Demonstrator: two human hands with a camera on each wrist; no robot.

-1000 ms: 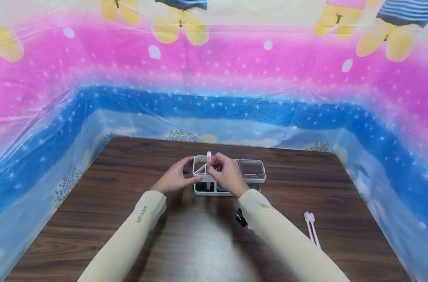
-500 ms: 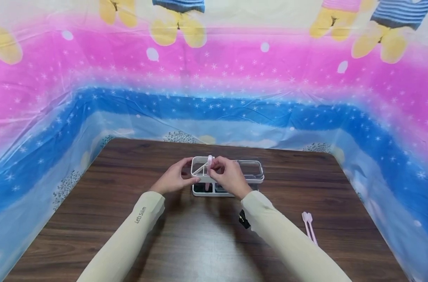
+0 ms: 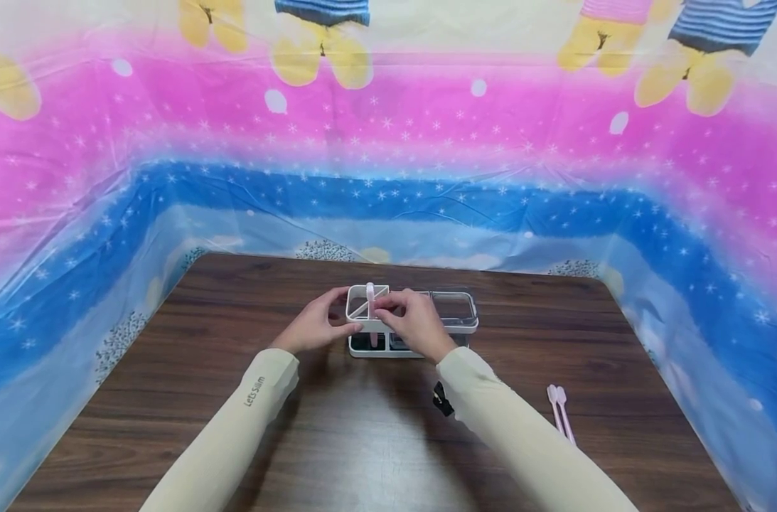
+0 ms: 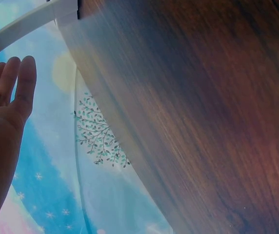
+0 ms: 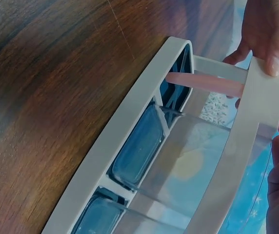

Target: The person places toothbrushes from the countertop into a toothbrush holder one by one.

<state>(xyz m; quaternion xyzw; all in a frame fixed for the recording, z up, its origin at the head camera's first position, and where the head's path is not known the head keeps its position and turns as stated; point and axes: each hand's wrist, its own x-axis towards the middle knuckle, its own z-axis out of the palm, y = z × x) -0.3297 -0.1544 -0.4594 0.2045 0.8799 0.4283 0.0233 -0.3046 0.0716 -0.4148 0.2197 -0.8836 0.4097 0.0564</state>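
Note:
A white two-tier toothbrush holder (image 3: 367, 353) stands toward the back of the table, with a divided compartment at its left end. My left hand (image 3: 313, 324) grips that end, thumb on the front of the upper rim and fingers behind. A pink toothbrush (image 3: 371, 293) stands head up in the compartment, its handle (image 5: 203, 82) passing through the upper frame down to the base in the right wrist view. Thumb and index finger of my right hand (image 3: 420, 326) pinch it just below the head. In the left wrist view, fingers (image 4: 25, 83) reach beside the holder's frame.
Clear cups (image 5: 138, 148) sit in the holder, right of the brush compartment. Two more pink toothbrushes (image 3: 562, 412) lie side by side on the wooden table (image 3: 362, 441) at right, near my right sleeve. A patterned cloth (image 3: 388, 142) hangs behind the table.
The toothbrush in my right hand has shifted left and slightly lower within the compartment. My left hand keeps its hold on the holder.

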